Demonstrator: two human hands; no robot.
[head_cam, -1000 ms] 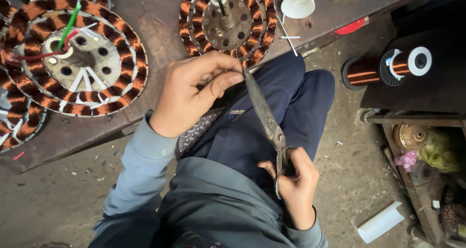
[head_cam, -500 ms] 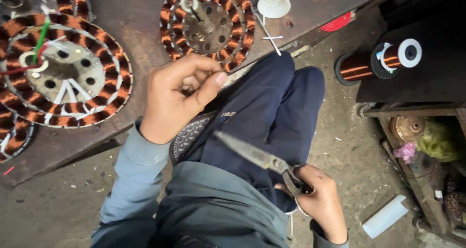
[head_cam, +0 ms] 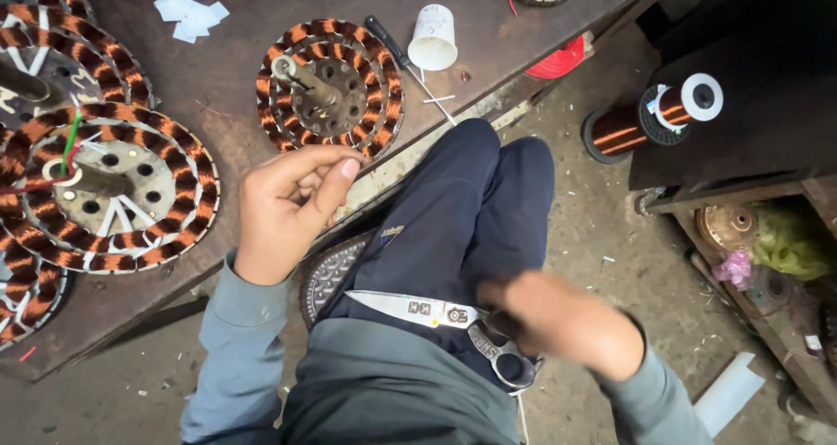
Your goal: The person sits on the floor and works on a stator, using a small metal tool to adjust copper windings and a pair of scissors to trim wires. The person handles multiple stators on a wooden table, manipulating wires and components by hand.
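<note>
- A seated worker's left hand [head_cam: 292, 210] is raised over the edge of the workbench [head_cam: 488, 53], fingers curled in and thumb pressed to the forefinger in a tight pinch; whatever it pinches is too thin to make out.
- That hand hovers just in front of a round copper-wound stator [head_cam: 330, 88] lying flat on the bench, near it but not touching.
- The right hand [head_cam: 558, 323], blurred, rests low on the worker's lap, closed around the handles of a pair of scissors [head_cam: 445, 316].
- The scissors lie across the thigh of the dark blue trousers [head_cam: 462, 227], blades shut and pointing toward the worker's left side.
- A larger stator [head_cam: 105, 188] with a green wire at its hub sits on the bench to the left of the raised hand, with more wound coils crowding the bench's left edge.
- A white paper cup [head_cam: 433, 38] lies tipped on the bench just beyond the smaller stator, beside a dark-handled tool [head_cam: 388, 42].
- Scraps of white paper [head_cam: 185, 9] are scattered at the bench's far side.
- A spool of copper wire [head_cam: 654, 118] rests on its side on a dark surface well to the right.
</note>
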